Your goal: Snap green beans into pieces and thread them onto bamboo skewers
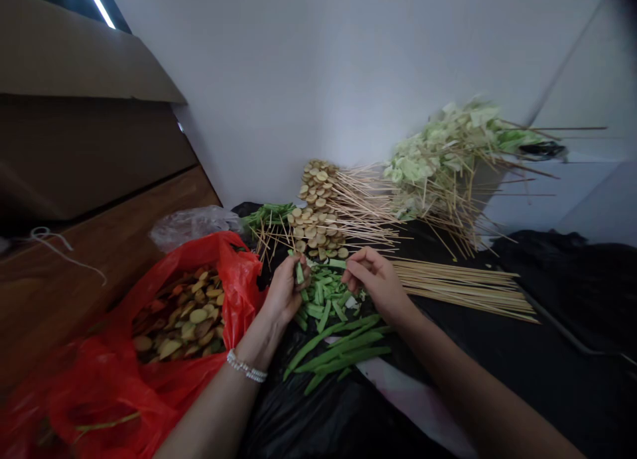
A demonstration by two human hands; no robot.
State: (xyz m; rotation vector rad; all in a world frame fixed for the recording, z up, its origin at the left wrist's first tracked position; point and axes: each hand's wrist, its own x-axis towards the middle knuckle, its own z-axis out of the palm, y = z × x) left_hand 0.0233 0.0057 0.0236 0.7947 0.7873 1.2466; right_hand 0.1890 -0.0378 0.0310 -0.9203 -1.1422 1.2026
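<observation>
**Left hand (284, 292) and right hand (375, 278) pinched green bean pieces (299, 273) over a black plastic sheet (318, 422).**
The left gripped an upright piece, the right another crosswise; fingers hid the ends, so I couldn't tell if a skewer ran through. Loose cut beans (322, 300) lay just below, between a red plastic bag (107, 393) of sliced tubers (184, 316) and bamboo skewers (462, 288).

Makeshift food-prep spot, not a fitted kitchen: black plastic sheet (318, 419) over the worktop, loose bamboo skewers (462, 290), skewered root slices (316, 210), cut green beans (338, 353), red plastic bag (109, 393), cardboard box (84, 48), bare white wall (318, 81).
</observation>
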